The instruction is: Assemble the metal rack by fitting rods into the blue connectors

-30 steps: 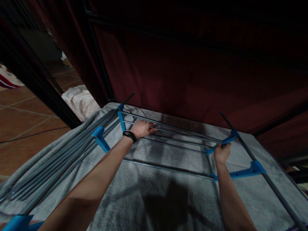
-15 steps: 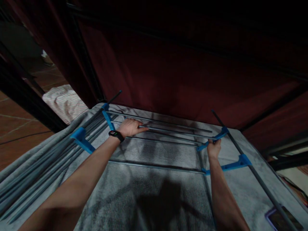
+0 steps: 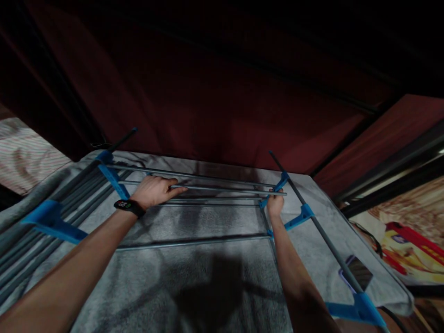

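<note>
A metal drying rack (image 3: 194, 240) with grey rods and blue plastic brackets lies over a grey towel (image 3: 180, 286). My left hand (image 3: 152, 190), with a black watch on the wrist, rests on the far rods with its fingers wrapped over one rod. My right hand (image 3: 275, 206) is closed round the blue bracket (image 3: 274, 189) at the rack's far right, where the rods meet the side bar. Several grey rods (image 3: 52, 222) lie bundled along the left side.
A dark red fabric wall (image 3: 222, 106) rises just behind the rack. A phone (image 3: 359, 273) lies on the towel at the right by the side bar. Striped cloth (image 3: 24, 152) shows at the left, and colourful printed packaging (image 3: 409, 245) at the far right.
The view has swung to the right, so the rack and both hands sit further left in the picture. Both hands keep their hold on the rack. The phone has come into view.
</note>
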The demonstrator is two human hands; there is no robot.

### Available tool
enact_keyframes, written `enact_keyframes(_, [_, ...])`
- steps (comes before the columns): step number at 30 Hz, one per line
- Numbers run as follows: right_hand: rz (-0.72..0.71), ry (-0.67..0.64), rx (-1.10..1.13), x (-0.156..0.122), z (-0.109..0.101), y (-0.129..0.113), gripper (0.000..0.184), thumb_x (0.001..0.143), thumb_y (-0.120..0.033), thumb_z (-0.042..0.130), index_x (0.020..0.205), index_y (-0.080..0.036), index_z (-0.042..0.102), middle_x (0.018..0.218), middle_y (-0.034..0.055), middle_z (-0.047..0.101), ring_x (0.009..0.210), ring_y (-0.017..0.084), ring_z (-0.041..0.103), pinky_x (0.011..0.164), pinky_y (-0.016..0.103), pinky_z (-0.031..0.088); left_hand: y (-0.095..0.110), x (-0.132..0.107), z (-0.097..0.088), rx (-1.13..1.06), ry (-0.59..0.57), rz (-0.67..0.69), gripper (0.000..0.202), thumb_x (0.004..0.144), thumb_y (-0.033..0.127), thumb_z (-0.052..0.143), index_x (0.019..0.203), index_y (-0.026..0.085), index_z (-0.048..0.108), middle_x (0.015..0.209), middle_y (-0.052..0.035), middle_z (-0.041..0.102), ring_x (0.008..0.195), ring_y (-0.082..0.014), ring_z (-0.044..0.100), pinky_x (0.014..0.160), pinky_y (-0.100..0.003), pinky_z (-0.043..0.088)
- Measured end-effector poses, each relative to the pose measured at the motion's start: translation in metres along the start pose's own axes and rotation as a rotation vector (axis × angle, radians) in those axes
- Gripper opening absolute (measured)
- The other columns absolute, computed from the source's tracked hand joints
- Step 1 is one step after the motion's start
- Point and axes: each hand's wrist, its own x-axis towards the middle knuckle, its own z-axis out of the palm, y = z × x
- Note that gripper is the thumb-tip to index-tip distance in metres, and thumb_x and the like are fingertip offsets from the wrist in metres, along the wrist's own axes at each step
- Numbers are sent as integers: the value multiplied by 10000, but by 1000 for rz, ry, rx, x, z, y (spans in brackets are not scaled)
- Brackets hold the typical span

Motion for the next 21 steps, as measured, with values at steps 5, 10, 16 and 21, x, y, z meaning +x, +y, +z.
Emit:
enact_keyframes(5, [14, 21, -7, 1, 1, 3, 281, 827, -406, 399, 942, -184, 528, 873, 127, 648, 834, 252, 594, 773, 357, 437, -4, 1, 4, 38, -20, -4, 706, 931, 692, 210, 976, 203, 717, 781, -130, 714, 793, -315, 678, 741, -368, 405])
enact_keyframes(10, [1, -1, 28, -1, 5, 1, 277, 817, -430, 431, 933, -197, 524, 878, 101, 641, 841, 239, 584, 774, 348, 435, 19, 11, -4, -78, -75, 13, 697, 934, 677, 260, 1005, 169, 732, 810, -140, 717, 822, -287, 671, 779, -356, 407])
enact_keyframes(16, [-48, -90, 128, -4, 16, -6, 263, 798, -454, 474, 903, -216, 512, 904, 78, 641, 849, 222, 582, 765, 333, 435, 72, 36, -17, -182, 41, 153, 710, 914, 723, 269, 918, 184, 730, 824, -122, 722, 803, -242, 668, 738, -325, 413])
enact_keyframes(21, [-13, -70, 94, -4, 17, 1, 299, 792, -497, 485, 899, -219, 517, 847, 72, 626, 823, 247, 577, 755, 353, 414, 71, 1, -4, -176, 2, 146, 705, 914, 723, 289, 823, 171, 718, 718, -117, 703, 734, -238, 674, 677, -309, 397])
